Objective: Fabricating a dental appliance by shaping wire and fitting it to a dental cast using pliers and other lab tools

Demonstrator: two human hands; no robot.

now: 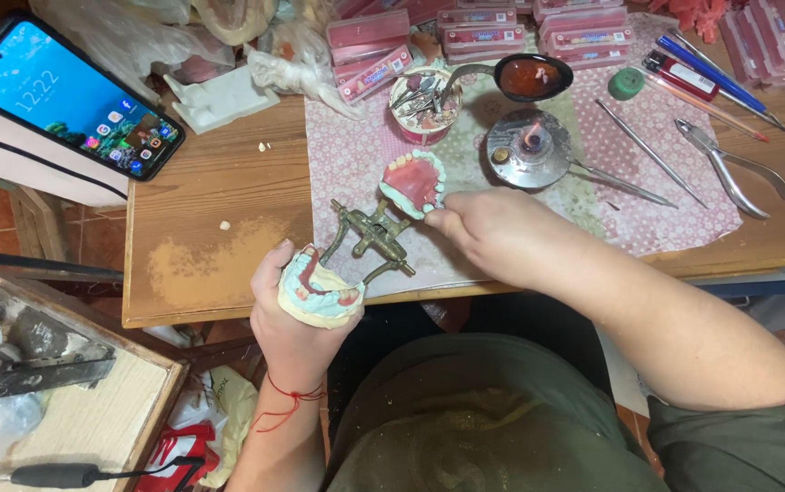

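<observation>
Left hand [297, 314], lower centre of frame: fingers wrapped around a lower denture cast [321, 292], held just off the worktop [219, 237] edge, teeth and pink wax facing up. Right hand [492, 232], centre: fingertips pinched on the edge of an upper denture cast [413, 182], which is tilted up from the patterned mat [647, 219]. Whether that cast touches the mat cannot be told.

A brass articulator [376, 235] lies flat on the mat between the two casts, just beside the right fingertips.

Upper centre: a lit spirit burner [531, 148], well within reach of the right forearm. Behind it, a ladle [529, 76] with reddish wax and a small tin [425, 105] of tools. Right of frame: probes [647, 150], pliers [729, 164], a lighter [679, 73], pens [716, 77]. Top edge: stacked pink boxes [483, 36]. Upper left: a phone [64, 96], screen on.

Handling judgement:
- Casts are best gripped by the plaster base only; wax and set teeth should not be pressed, as warm wax deforms easily.
- The upper cast should be kept clear of the flame side while moved.
- The lower cast is better supported over the worktop than over the lap; plaster is likely to chip if dropped.
- The sleeve-free right forearm should be kept low and away from the burner.
</observation>
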